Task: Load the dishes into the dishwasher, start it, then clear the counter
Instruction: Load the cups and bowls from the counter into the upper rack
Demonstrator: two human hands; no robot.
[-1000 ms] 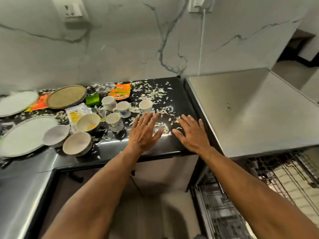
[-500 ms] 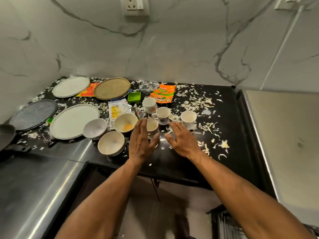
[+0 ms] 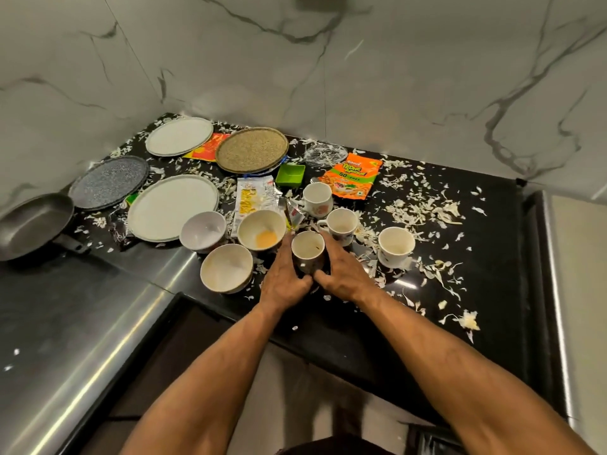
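On the black counter (image 3: 492, 257) a white cup (image 3: 307, 249) stands upright between both my hands. My left hand (image 3: 284, 280) wraps its left side and my right hand (image 3: 341, 274) wraps its right side, thumbs meeting in front. Three more white cups stand close by: one behind it (image 3: 341, 224), one further back (image 3: 317, 197) and one to the right (image 3: 395, 244). Three bowls sit to the left: one with a yellow residue (image 3: 261, 229), one nearer (image 3: 226, 267), one pale (image 3: 203, 230). Several plates lie at the back left, among them a large white plate (image 3: 172, 206).
White vegetable scraps litter the counter. Snack wrappers (image 3: 353, 175) and a small green container (image 3: 289, 175) lie among the dishes. A dark frying pan (image 3: 33, 224) sits at far left on the steel surface (image 3: 65, 339). Marble wall behind; a steel top (image 3: 578, 290) at far right.
The view swung left from the open dishwasher to the dishes. Both hands moved from flat on the counter's front edge and closed around the nearest cup.
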